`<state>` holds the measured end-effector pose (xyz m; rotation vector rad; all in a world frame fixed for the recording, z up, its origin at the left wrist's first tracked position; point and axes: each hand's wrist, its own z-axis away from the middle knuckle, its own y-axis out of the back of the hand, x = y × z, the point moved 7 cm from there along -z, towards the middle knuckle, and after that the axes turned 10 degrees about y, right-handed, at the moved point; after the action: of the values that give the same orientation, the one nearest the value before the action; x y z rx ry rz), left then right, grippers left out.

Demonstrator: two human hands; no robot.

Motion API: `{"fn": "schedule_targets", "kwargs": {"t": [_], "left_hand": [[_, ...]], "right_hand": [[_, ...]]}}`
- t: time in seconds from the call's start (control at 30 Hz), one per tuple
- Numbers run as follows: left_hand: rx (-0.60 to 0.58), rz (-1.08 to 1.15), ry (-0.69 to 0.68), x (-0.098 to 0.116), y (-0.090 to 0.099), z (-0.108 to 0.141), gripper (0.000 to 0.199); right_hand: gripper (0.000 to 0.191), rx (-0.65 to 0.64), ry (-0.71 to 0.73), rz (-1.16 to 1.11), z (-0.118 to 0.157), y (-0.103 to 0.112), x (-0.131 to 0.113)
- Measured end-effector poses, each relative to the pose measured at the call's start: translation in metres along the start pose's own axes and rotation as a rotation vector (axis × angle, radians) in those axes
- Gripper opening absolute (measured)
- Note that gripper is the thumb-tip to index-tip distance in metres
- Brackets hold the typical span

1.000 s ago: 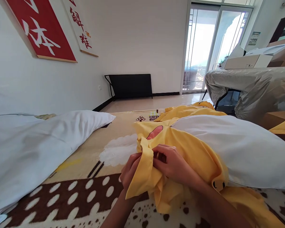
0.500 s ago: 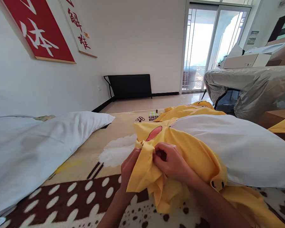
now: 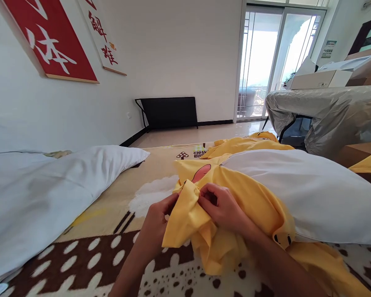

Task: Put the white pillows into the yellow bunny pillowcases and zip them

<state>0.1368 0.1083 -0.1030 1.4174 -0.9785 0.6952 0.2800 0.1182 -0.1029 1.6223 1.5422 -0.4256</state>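
A yellow pillowcase (image 3: pixel 250 192) with a pink printed patch covers the near-left end of a white pillow (image 3: pixel 321 189). Its loose edge bunches up between my hands. My right hand (image 3: pixel 221 204) pinches the bunched cloth, thumb and forefinger together. On the other side, my left hand (image 3: pixel 157 220) grips the same cloth; its fingertips are partly hidden behind a hanging fold. The rest of the case drapes below my right forearm onto the patterned blanket (image 3: pixel 111 247).
A second white pillow (image 3: pixel 64 185) lies at the left. More yellow cloth (image 3: pixel 244 144) is heaped behind the work. A plastic-covered table (image 3: pixel 324 107) carrying boxes (image 3: pixel 321 78) stands at the right, and a black folded frame (image 3: pixel 170 112) leans by the far wall.
My left hand has shifted slightly left and down, with more of it showing beside the cloth. The gathered fold has changed shape; my right hand stays almost in place.
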Motion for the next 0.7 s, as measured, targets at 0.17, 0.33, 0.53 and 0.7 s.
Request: {"fn": "schedule_targets", "kwargs": {"t": [0.17, 0.33, 0.53, 0.7], "left_hand": [[0.084, 0.159, 0.069, 0.0, -0.005, -0.003, 0.02], [0.004, 0.266, 0.075, -0.012, -0.004, -0.006, 0.024], [0.207, -0.048, 0.142, -0.03, 0.023, -0.013, 0.023], [0.423, -0.099, 0.054, -0.015, 0.021, -0.009, 0.023]], "right_hand": [[0.008, -0.054, 0.076, 0.026, -0.001, -0.004, -0.008], [0.01, -0.025, 0.061, 0.014, 0.0, 0.0, -0.005], [0.011, 0.025, 0.039, -0.012, 0.0, 0.005, 0.003], [0.012, -0.003, 0.037, -0.024, -0.001, 0.002, 0.004]]}}
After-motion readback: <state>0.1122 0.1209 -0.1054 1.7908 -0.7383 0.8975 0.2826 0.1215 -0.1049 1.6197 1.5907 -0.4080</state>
